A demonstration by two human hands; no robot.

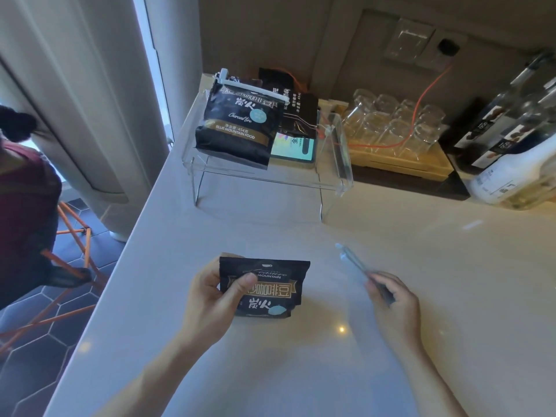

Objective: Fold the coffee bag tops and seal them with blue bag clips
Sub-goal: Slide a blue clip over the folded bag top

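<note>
A black coffee bag [270, 290] stands upright on the white counter, its top folded down. My left hand [210, 299] grips its left side, thumb across the front. My right hand [394, 299] holds a pale blue bag clip [353, 263] by one end; the clip points up and left, blurred, a short way right of the bag and apart from it. On the clear acrylic shelf [270, 176] at the back lies another black coffee bag [237, 127], with a white-looking clip [252, 87] across its folded top. A further black bag [298, 115] sits behind it.
A phone with a lit screen [293, 149] lies on the shelf. A tray of upturned glasses [397, 127] with an orange cable stands at the back. Bottles [511, 145] are at the far right. A person in a dark red top [24, 221] sits left, beyond the counter edge.
</note>
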